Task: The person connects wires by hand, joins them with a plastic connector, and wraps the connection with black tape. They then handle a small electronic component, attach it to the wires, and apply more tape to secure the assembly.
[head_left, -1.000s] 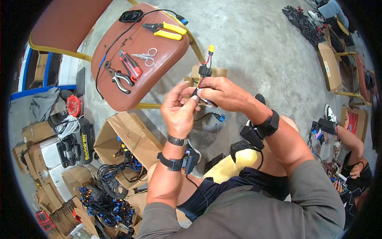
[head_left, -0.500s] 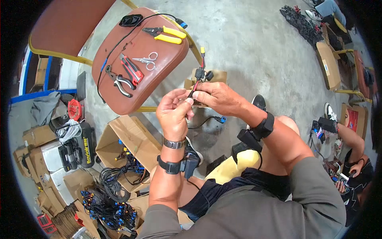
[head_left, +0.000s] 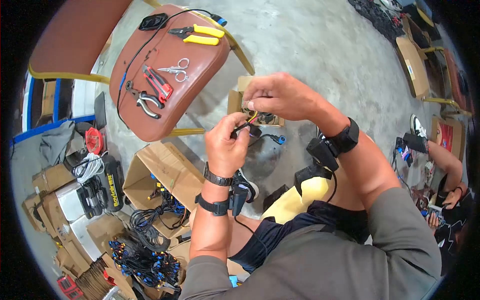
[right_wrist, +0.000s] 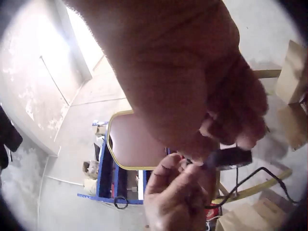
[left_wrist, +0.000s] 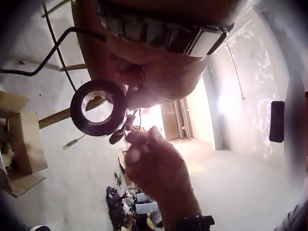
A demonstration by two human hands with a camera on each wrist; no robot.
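Observation:
In the head view my left hand (head_left: 227,140) pinches a black cable (head_left: 241,126) from which thin red and yellow wires (head_left: 254,117) come out. My right hand (head_left: 282,97) is just above it, thumb and fingertips bent together at the far end of these wires. Its fingers hide most of what they pinch. A roll of black tape (left_wrist: 79,113) is close by the left fingers in the left wrist view, and edge-on as a dark band in the right wrist view. A dark oval cap (left_wrist: 117,137) hangs beside the right fingertips.
A brown chair (head_left: 172,107) ahead bears yellow-handled pliers (head_left: 200,35), scissors (head_left: 176,70), a red utility knife (head_left: 157,84) and black-and-white pliers (head_left: 145,101). Cardboard boxes (head_left: 167,167) and a heap of cables (head_left: 145,265) lie left. Another person's arm (head_left: 445,162) shows at right.
My right hand has moved up and away from the left, baring the coloured wires between them. The yellow-tipped connector that stood above the hands no longer shows in the head view.

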